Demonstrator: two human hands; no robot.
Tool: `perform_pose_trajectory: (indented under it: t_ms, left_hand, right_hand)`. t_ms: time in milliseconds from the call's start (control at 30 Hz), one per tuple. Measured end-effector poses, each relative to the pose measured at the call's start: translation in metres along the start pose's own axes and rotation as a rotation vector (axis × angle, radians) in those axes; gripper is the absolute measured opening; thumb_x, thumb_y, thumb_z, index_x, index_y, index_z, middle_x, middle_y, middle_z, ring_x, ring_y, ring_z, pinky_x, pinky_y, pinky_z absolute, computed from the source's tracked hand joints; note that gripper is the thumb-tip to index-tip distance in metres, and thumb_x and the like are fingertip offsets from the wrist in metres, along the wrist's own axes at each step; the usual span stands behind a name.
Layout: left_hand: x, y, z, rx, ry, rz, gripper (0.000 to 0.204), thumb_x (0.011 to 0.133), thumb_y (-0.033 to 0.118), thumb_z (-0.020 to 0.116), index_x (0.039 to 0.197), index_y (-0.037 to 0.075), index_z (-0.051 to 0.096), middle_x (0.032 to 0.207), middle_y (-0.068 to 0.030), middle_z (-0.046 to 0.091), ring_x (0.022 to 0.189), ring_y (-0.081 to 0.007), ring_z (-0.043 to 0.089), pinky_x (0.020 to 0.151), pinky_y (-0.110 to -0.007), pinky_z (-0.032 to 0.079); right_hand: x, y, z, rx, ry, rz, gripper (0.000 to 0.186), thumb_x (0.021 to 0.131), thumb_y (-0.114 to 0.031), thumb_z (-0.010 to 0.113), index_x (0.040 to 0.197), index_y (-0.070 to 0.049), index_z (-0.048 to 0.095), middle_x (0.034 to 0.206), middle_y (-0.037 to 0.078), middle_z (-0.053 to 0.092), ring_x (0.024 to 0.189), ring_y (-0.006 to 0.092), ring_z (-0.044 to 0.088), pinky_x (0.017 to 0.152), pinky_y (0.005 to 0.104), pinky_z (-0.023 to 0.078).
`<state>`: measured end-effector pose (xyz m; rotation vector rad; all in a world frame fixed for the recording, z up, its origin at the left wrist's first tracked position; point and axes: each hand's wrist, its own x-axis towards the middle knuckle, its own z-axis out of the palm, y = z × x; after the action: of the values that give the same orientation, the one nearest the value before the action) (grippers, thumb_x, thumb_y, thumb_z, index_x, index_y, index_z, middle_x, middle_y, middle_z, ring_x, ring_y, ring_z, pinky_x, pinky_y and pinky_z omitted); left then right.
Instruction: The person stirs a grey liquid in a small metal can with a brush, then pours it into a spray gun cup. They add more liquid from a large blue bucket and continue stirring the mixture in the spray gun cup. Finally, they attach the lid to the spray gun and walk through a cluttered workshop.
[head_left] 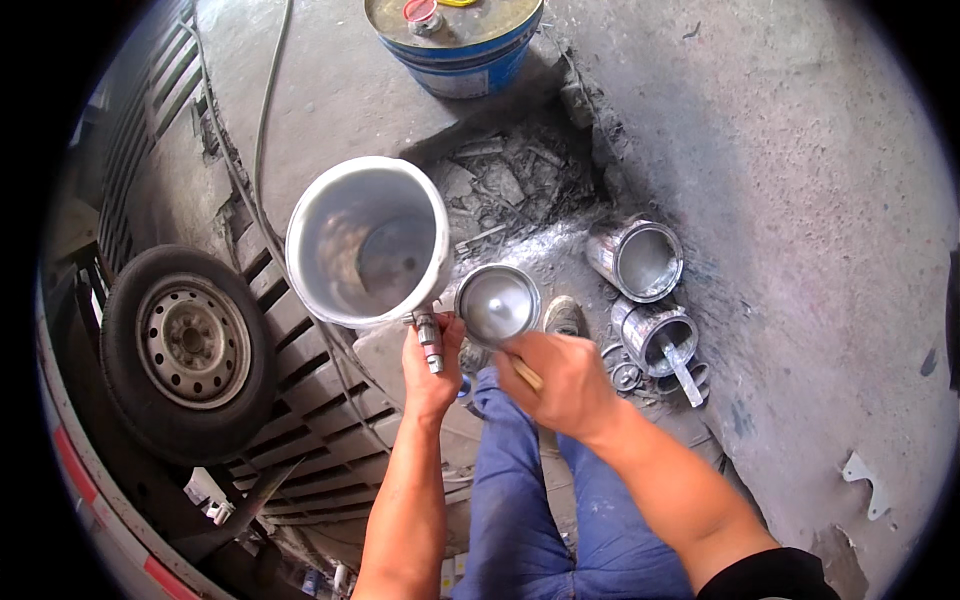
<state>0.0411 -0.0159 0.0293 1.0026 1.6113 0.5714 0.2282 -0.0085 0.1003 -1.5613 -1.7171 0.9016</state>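
Observation:
My left hand (pixel 432 375) is closed around the metal body of a spray gun (pixel 428 338). Its large white cup (pixel 318 285) tips open toward me, with a silvery film on the inner wall. To the right, my right hand (pixel 565 385) is closed around a short wooden handle (pixel 524 374). The handle's far end meets the rim of a round metal vessel (pixel 498 305), silvery inside with a bright spot in the middle. Whether handle and vessel are one piece, like a ladle, I cannot tell.
Two paint-smeared cans (pixel 648 262) stand at right; a silver-coated stick (pixel 682 372) leans out of the nearer one. Ahead are a rubble-filled pit (pixel 500 185) and a blue drum (pixel 460 75). A wheel (pixel 190 350), slotted grating (pixel 300 400) and a hose (pixel 262 130) lie left.

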Motion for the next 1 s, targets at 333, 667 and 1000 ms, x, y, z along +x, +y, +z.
perform_pose_trajectory:
  t_ms: [333,667,1000]
  left_hand:
    - [0.000,-0.004,-0.001,-0.080,-0.037,-0.010,0.019,0.089,0.017,0.065,0.093,0.003,0.054,0.086,-0.0033,0.059,0.078,-0.0109,0.052,0.071,-0.028,0.045]
    - [-0.001,-0.008,-0.006,-0.128,-0.089,-0.045,0.018,0.088,0.016,0.065,0.091,0.003,0.053,0.088,-0.0028,0.058,0.077,-0.0104,0.051,0.072,-0.027,0.045]
    - [-0.003,-0.005,-0.010,-0.071,-0.074,-0.059,0.016,0.089,0.014,0.064,0.092,0.003,0.054,0.089,-0.0044,0.059,0.078,-0.0111,0.052,0.073,-0.029,0.045]
  right_hand:
    - [-0.004,0.009,-0.002,-0.016,-0.011,-0.016,0.009,0.081,-0.009,0.064,0.075,-0.006,0.058,0.062,0.011,0.060,0.053,0.0255,0.062,0.049,0.0372,0.050]
    - [-0.002,0.012,-0.019,-0.022,-0.014,0.068,0.011,0.082,-0.012,0.064,0.078,-0.005,0.057,0.061,0.012,0.060,0.055,0.0285,0.064,0.050,0.0370,0.050]
    - [0.006,0.010,-0.030,0.044,0.024,0.246,0.012,0.081,-0.014,0.065,0.076,-0.006,0.058,0.062,0.013,0.062,0.056,0.0278,0.065,0.050,0.0377,0.050]
